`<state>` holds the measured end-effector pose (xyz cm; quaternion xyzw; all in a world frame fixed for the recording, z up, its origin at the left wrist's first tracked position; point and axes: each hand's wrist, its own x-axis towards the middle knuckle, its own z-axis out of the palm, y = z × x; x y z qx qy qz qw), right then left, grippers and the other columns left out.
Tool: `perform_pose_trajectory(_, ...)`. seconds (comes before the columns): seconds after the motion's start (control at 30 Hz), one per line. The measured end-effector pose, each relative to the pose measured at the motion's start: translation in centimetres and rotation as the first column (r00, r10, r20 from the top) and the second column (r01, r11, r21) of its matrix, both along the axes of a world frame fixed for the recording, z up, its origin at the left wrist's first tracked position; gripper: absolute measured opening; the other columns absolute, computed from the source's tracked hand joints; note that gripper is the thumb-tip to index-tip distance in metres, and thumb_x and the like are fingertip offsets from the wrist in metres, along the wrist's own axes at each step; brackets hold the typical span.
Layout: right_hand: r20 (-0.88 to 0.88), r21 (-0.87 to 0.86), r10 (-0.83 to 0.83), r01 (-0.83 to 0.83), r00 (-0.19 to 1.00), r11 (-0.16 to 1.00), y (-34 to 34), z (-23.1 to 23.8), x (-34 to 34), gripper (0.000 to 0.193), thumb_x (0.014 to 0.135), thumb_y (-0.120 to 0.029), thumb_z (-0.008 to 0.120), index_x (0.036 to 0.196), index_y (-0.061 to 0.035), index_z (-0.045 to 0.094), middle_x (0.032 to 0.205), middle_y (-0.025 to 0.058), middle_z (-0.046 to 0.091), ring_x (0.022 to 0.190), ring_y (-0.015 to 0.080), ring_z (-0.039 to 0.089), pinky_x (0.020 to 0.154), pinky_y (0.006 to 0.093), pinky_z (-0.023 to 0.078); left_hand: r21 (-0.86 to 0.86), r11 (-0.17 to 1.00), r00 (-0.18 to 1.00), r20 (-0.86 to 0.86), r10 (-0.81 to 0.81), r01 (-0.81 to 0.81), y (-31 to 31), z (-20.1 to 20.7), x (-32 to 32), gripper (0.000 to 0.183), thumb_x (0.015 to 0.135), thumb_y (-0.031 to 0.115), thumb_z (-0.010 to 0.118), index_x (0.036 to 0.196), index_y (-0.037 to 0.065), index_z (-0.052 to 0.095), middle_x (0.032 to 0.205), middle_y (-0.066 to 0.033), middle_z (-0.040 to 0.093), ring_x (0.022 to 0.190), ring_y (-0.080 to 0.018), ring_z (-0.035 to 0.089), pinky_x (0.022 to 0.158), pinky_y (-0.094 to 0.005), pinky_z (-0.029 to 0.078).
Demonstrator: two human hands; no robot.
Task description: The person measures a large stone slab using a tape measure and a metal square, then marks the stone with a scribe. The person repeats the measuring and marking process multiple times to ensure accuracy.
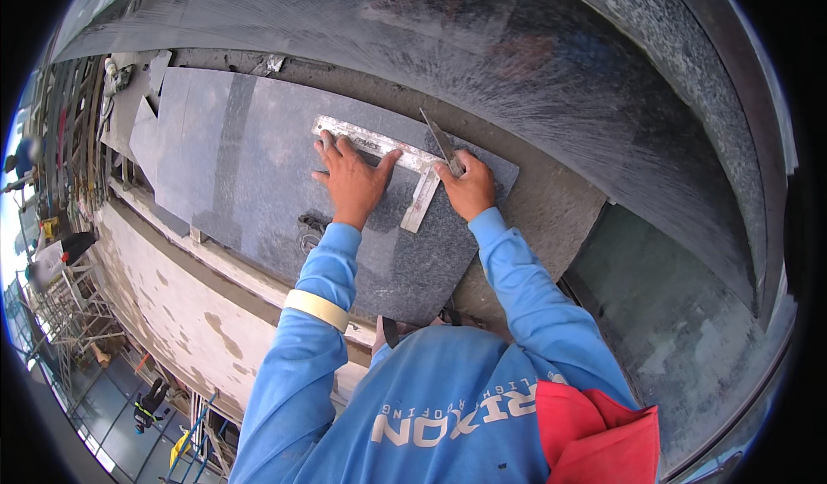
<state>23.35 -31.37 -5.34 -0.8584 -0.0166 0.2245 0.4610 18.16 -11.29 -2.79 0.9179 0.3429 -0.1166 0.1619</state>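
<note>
A large grey stone slab (284,165) lies flat in front of me. Across its upper right part rests a worn metal try square (419,199), speckled pale, its short arm pointing back toward me. My left hand (353,182) presses on the square's long arm with fingers spread. In my right hand (470,187), closed, is a pointed flat grey metal blade (440,137), its tip aimed up and left beside the end of the square. The right thumb is close to the square's corner. A small dark object (312,225) sits near my left wrist.
A polished dark stone wall (551,70) curves along the far side. Broken slab pieces (145,131) lie at the left end. A cream tape roll (316,309) circles my left sleeve. Beyond the pale ledge (172,286) on the left is a drop with scaffolding (77,307) and a person (151,405) below.
</note>
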Motion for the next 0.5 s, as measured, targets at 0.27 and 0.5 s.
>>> perform_pose_trajectory(0.27,0.159,0.122,0.124,-0.144,0.98,0.982,-2.0,-0.4,0.4,0.039,0.097,-0.013,0.067,0.132,-0.0001,0.06,0.104,0.0209,0.072,0.095,0.0294,0.071,0.087,0.04,0.054,-0.077,0.993,0.991,-0.105,0.086,-0.094,-0.3,1.2,2.3,0.123,0.076,0.057,0.086,0.158,-0.009,0.022,0.168,-0.031,0.013,0.156,-0.0491,0.012,0.108,-0.0758,0.038)
perform_pose_trajectory(0.5,0.211,0.051,0.459,-0.479,0.863,0.876,-4.1,4.1,2.0,0.054,0.104,-0.003,0.049,0.157,-0.0088,0.041,0.118,0.0283,0.069,0.108,0.0415,0.069,0.097,0.0468,0.054,-0.048,0.997,0.986,-0.159,0.048,-0.057,0.0,1.2,2.5,0.133,0.074,0.061,0.086,0.159,-0.011,0.015,0.167,-0.0354,0.011,0.156,-0.0518,0.011,0.109,-0.0683,0.042)
